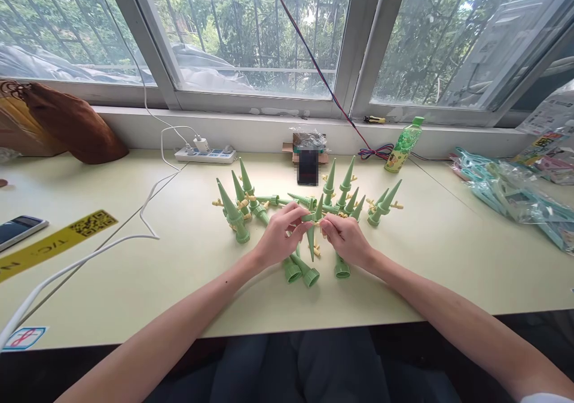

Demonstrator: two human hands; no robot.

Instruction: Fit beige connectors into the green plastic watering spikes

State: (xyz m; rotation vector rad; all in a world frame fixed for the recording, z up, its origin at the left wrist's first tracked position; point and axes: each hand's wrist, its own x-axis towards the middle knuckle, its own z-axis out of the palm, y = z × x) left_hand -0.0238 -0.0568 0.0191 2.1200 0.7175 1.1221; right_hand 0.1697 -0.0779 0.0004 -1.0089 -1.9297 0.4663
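Observation:
My left hand (283, 233) is closed around the collar of a green plastic watering spike (311, 244), whose pointed end hangs downward. Close beside it, my right hand (347, 239) pinches at the spike's side, where a bit of yellow shows; its fingers mostly hide that small part, perhaps a valve. More green spikes with yellow valves stand upright around my hands, such as one at the left (233, 213) and another at the right (383, 204). Nearer me lie green pieces with open threaded ends (310, 276). A loose yellow valve (317, 250) rests under my hands.
A phone-like dark screen (307, 167) leans against a small box at the back. Behind stand a power strip (205, 154) and a green drink bottle (404, 144). A white cable (143, 211) crosses the left side. Plastic-wrapped packs (506, 182) lie at the right.

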